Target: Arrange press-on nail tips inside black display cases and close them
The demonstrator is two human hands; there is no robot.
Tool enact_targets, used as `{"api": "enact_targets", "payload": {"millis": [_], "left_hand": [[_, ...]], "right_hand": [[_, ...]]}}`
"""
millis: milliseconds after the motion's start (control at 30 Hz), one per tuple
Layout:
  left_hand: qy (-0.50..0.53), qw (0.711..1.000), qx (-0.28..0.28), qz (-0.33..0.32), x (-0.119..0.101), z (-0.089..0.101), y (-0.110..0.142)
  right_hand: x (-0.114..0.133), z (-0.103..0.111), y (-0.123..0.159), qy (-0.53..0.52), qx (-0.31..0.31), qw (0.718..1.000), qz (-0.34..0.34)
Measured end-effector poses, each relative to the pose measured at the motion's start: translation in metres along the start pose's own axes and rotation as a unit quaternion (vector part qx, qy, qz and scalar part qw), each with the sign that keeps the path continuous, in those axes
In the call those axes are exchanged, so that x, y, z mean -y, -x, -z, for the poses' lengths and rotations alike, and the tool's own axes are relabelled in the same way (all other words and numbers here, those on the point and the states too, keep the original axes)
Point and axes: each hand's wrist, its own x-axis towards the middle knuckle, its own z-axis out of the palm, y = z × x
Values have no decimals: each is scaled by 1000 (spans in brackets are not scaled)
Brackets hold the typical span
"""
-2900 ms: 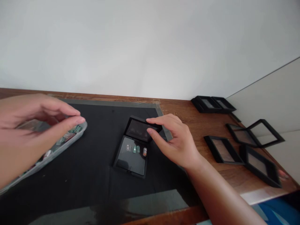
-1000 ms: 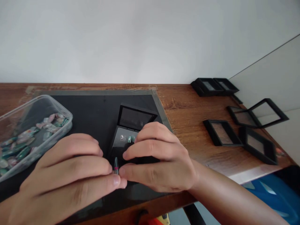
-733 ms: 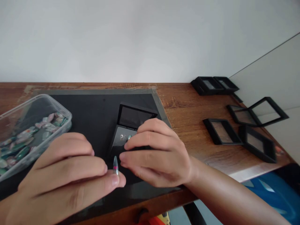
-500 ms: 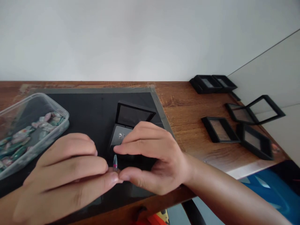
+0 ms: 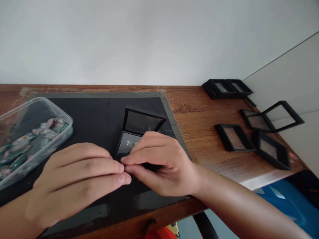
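Observation:
My left hand [image 5: 82, 182] is closed, its fingers pressed together and their tips meeting those of my right hand. My right hand [image 5: 161, 162] pinches thumb and forefinger together at the same spot. Whatever sits between the fingertips is hidden. Just behind, and partly covered by my right hand, a small black case stands open, its lid [image 5: 143, 121] tilted up. On the grey insert [image 5: 124, 142] of the case, small shiny clear pieces [image 5: 129, 143] and a bit of green show.
A clear plastic tub [image 5: 71, 124] holding several small green and pink pieces stands at left on the black mat [image 5: 99, 116]. Several black window frames, including one standing open [image 5: 286, 116], lie on the wooden table [image 5: 191, 116] at right.
A small, pointed, translucent piece with a pink band stood between my left fingertips and is now out of sight. My right thumb and forefinger have closed together at that spot.

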Motion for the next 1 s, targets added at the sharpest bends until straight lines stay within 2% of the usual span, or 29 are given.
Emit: {"api": "enact_targets", "payload": {"millis": [67, 200, 333, 400, 467, 533, 633, 833, 933, 1000], "left_hand": [[-4, 1000, 18, -15, 3, 0, -5], [-53, 998, 44, 8, 10, -9, -8], [-78, 994, 72, 13, 12, -22, -4], [-89, 992, 87, 6, 10, -27, -3], [-93, 991, 95, -3, 9, -29, -2], [-97, 990, 105, -2, 8, -30, -2], [-100, 990, 101, -1, 6, -29, -2], [-90, 996, -7, 25, -3, -18, -4], [-79, 995, -24, 50, -6, -16, -5], [-69, 997, -16, 44, -4, -16, -5]], "right_hand": [[-2, 4, -1, 59, -2, 998, 1], [-1, 21, -6, 163, -29, 986, -3], [3, 32, -6, 207, -43, 976, -45], [4, 35, -4, 209, -6, 976, -63], [3, 36, -2, 220, 62, 971, -76], [2, 35, -1, 233, 137, 958, -94], [1, 33, -1, 240, 209, 939, -129], [-1, 23, -1, 218, 262, 929, -142], [-1, 18, 0, 223, 275, 924, -147], [-1, 14, 0, 237, 274, 920, -151]]}}
